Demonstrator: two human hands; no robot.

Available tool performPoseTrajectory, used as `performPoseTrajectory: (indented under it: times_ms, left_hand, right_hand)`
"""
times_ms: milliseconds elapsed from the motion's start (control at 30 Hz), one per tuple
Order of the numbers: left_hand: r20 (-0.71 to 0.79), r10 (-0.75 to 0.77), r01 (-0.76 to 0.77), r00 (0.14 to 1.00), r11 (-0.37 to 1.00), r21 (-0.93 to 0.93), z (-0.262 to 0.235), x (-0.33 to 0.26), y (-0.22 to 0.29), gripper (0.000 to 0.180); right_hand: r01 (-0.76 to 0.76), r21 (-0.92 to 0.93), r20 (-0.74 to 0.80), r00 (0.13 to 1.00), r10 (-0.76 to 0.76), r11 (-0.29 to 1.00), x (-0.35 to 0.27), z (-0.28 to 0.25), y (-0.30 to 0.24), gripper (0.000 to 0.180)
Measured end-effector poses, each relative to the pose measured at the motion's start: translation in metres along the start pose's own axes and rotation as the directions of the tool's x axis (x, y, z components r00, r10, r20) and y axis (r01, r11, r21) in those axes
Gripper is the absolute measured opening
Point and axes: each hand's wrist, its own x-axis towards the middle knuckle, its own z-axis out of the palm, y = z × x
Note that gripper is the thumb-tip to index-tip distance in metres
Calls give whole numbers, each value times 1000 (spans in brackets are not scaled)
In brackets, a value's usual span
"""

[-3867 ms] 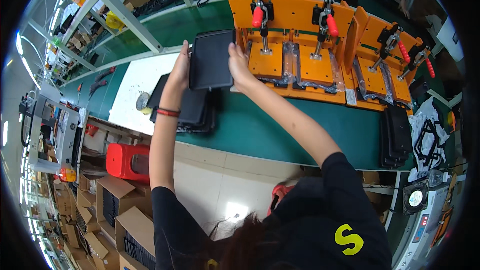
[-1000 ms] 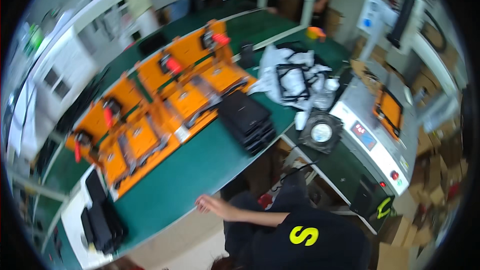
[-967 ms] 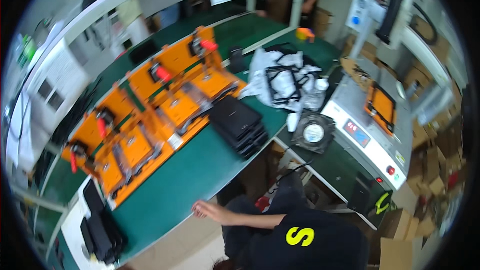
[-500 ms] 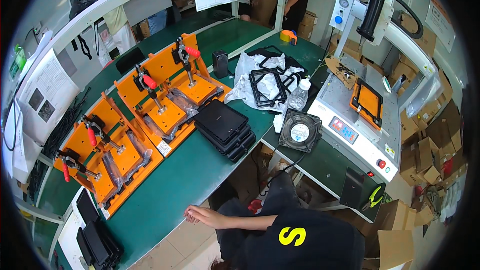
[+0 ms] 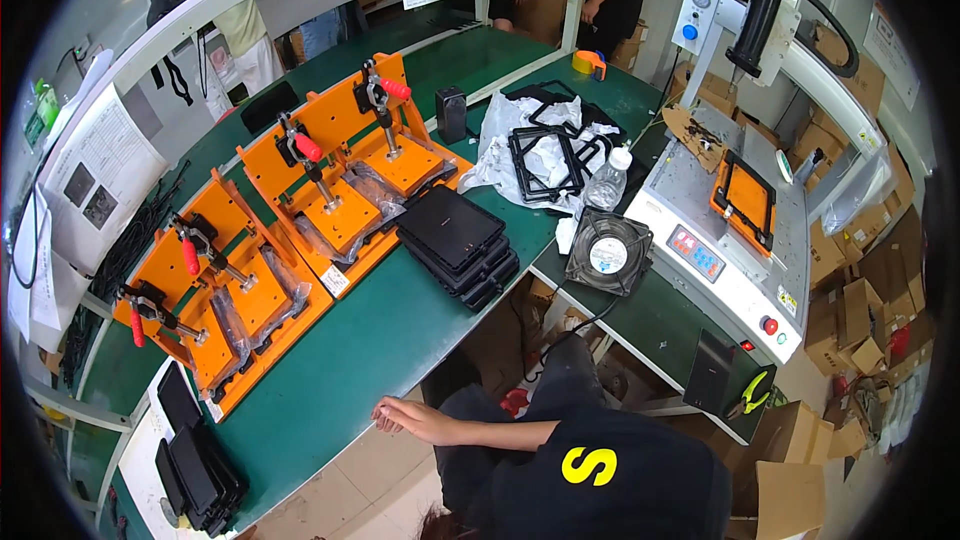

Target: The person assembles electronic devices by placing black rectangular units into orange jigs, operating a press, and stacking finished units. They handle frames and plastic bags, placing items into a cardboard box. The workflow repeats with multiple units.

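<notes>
My right hand (image 5: 412, 420) rests near the front edge of the green worktable (image 5: 370, 365), with its forearm reaching across from the right out of a black sleeve. Its fingers are folded in and nothing shows in them. I cannot see my left hand. Beyond the right hand, a stack of black rectangular trays or housings (image 5: 455, 240) lies on the table. Left of the stack stand orange clamping fixtures (image 5: 340, 225) with red-handled toggle clamps; clear plastic film lies in them. More flat black parts (image 5: 205, 475) are piled at the near left.
Black frames (image 5: 545, 162) lie on white wrapping, near a clear bottle (image 5: 607, 180). A black fan (image 5: 608, 252) stands beside a bench machine (image 5: 700, 200) holding an orange fixture (image 5: 743, 202). Yellow-green pliers (image 5: 752, 392) lie at right. Cardboard boxes (image 5: 865, 310) crowd the right side. Other people stand behind.
The whole view has shifted slightly, so the fixtures and machine appear a little farther right. My right hand stays by the table edge, with its fingers still folded.
</notes>
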Motion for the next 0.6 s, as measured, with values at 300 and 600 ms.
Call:
performPoseTrajectory:
  times_ms: [300,600]
  left_hand:
    - [-172,140,-126,975,988,91,14,-11,7,35]
    - [139,205,-196,969,978,-71,32,-51,83,48]
  right_hand:
    - [-18,-75,26,999,20,997,2,-3,13,31]
    - [-140,-88,-28,990,138,986,-4,2,-16,34]
